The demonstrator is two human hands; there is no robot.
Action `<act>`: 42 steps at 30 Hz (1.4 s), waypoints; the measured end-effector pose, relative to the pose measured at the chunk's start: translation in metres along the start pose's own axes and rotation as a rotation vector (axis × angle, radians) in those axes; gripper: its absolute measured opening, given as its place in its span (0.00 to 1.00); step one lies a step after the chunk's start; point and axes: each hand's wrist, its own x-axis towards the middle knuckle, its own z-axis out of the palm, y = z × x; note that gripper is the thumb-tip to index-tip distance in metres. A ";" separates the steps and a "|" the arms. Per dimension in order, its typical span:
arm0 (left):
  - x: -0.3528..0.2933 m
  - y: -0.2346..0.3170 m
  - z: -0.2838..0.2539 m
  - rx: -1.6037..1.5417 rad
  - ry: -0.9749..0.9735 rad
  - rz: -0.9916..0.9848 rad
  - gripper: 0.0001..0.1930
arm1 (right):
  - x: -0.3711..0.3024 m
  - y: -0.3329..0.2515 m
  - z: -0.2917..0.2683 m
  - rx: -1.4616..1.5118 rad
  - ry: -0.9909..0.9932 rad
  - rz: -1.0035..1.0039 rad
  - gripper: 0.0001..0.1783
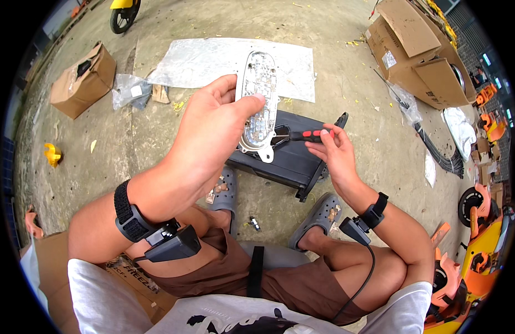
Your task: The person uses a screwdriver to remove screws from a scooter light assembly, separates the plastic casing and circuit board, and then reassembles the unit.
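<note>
My left hand [207,125] grips an oval light unit [260,123] with a clear, glittering face and a pale rim with small tabs. The thumb presses on its face and the fingers go behind it. In my right hand [338,155] is a screwdriver [310,136] with a red and black handle, pinched between the fingers. Its shaft points left toward the lower right edge of the light unit; whether the tip touches it I cannot tell. Beneath both lies a long black plastic housing [285,170] on the ground, with a dark opening partly hidden by the light unit.
Beyond the housing a translucent plastic sheet [185,61] lies on the concrete. Cardboard boxes stand at left [85,83] and right [410,53]. A bundle of black cables [442,157] rests at right. Between my shoes is a small dark part [255,224]. Orange and yellow machine parts [483,234] line the right.
</note>
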 end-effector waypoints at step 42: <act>0.014 -0.005 -0.007 -0.019 0.166 -0.297 0.13 | -0.063 -0.111 -0.023 0.250 -0.029 -0.453 0.20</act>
